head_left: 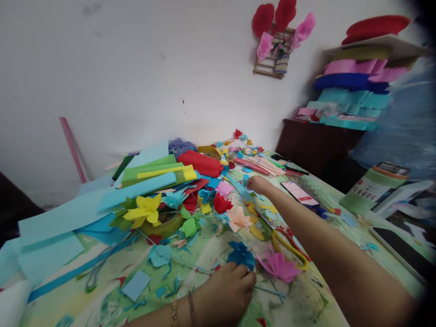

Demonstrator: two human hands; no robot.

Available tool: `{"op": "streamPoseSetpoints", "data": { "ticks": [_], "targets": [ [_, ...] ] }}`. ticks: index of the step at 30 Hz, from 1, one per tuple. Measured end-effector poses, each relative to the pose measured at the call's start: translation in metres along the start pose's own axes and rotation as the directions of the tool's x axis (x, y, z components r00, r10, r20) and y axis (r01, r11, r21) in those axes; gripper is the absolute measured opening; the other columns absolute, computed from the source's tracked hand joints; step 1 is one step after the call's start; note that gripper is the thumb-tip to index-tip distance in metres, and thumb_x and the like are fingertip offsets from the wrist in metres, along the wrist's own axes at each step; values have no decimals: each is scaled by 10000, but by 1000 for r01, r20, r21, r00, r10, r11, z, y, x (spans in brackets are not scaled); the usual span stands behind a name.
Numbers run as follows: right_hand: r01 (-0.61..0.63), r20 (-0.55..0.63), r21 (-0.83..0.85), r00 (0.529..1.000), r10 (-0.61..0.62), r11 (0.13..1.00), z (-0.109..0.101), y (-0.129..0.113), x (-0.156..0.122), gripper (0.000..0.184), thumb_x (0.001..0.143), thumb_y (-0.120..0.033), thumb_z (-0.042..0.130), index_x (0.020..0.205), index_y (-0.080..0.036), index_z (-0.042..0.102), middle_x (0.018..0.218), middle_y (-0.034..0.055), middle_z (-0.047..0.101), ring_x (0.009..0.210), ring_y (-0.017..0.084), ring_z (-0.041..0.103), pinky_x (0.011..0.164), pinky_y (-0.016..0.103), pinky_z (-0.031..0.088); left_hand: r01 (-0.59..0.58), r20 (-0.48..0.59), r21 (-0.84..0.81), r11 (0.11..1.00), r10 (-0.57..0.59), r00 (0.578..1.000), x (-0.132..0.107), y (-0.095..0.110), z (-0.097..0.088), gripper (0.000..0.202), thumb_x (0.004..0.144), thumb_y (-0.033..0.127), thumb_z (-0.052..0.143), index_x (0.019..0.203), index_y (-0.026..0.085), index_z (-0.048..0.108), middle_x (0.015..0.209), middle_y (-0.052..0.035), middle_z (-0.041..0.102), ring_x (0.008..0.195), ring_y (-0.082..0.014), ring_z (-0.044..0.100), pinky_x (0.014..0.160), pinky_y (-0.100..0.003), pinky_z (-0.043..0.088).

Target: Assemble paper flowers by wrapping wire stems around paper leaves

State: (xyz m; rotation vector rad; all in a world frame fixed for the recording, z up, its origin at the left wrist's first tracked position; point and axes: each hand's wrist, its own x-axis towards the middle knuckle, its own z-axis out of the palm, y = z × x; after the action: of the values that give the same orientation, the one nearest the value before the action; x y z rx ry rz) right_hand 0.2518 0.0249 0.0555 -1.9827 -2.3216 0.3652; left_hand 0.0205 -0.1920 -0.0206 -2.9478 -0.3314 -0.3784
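My left hand (226,290) rests near the table's front edge with its fingers curled, and its fingertips pinch a blue paper flower (241,255). A pink paper flower (279,267) lies just to the right of it. My right arm stretches forward across the table, and my right hand (256,184) is closed among paper scraps beside a light blue paper strip (238,187); what it grips is hidden. Scissors with red and yellow handles (288,243) lie under my right forearm. A yellow paper flower (146,210) and a red one (222,203) sit in the middle.
Stacked coloured paper sheets (153,177) cover the table's left and back. A phone (299,192) lies right of my right hand, a green container (373,187) further right. Shelves with folded paper (354,91) stand at the back right; paper flowers (277,32) hang on the wall.
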Motion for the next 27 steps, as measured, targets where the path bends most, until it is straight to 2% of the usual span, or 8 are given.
{"op": "streamPoseSetpoints", "data": {
  "ticks": [5,8,13,16,18,22,25,27],
  "targets": [
    [118,165,-50,980,-108,992,21,0,-1,277,903,-323,544,1125,-162,578,1143,74,594,969,190,598,830,394,514,-13,-31,18,1000,14,999,0,-1,2,161,877,229,556,735,154,541,833,-29,505,716,-167,414,538,-326,219],
    [125,174,-55,978,-113,991,19,-4,1,272,900,-325,550,1111,-157,584,1126,70,600,959,189,602,823,389,516,-11,-48,26,1000,12,999,1,-2,4,180,861,229,586,703,152,545,808,-26,517,705,-165,428,515,-325,208],
    [46,-9,-10,999,-46,999,-10,-8,10,285,902,-331,545,1124,-154,577,1136,75,595,977,196,596,835,402,510,-13,-85,75,997,19,996,5,-3,17,207,871,261,585,702,151,537,769,-21,538,672,-152,447,488,-322,191],
    [-34,-154,51,987,41,998,-30,-11,20,311,908,-334,534,1164,-158,552,1155,82,584,980,196,595,830,405,513,20,-103,94,995,-10,995,7,-3,26,192,863,283,600,747,147,530,701,-2,529,634,-139,450,479,-320,201],
    [-96,-210,90,971,113,991,-34,-17,27,334,907,-336,535,1192,-162,536,1183,86,568,997,204,589,834,412,512,24,-134,118,993,-8,991,7,-4,31,196,844,284,622,755,144,518,669,10,523,612,-133,453,467,-319,200],
    [-187,-148,147,967,209,971,-16,-35,40,333,902,-339,543,1181,-158,545,1178,82,572,994,209,591,830,409,515,34,-144,133,991,-15,989,7,-6,40,196,846,295,619,782,147,508,658,17,520,581,-121,446,462,-301,218],
    [-200,-47,150,977,209,968,8,-49,44,324,903,-336,543,1174,-158,549,1171,82,575,985,203,594,825,403,517,49,-120,153,987,-30,992,6,-8,49,163,871,278,582,796,153,510,636,15,488,568,-114,423,491,-272,250],
    [-174,-31,133,983,179,976,20,-55,45,313,904,-331,541,1170,-167,553,1178,84,573,991,200,591,830,398,515,51,-136,174,983,-27,990,5,-9,57,141,867,262,581,801,157,513,618,17,463,562,-115,409,506,-263,264]
  ]
}}
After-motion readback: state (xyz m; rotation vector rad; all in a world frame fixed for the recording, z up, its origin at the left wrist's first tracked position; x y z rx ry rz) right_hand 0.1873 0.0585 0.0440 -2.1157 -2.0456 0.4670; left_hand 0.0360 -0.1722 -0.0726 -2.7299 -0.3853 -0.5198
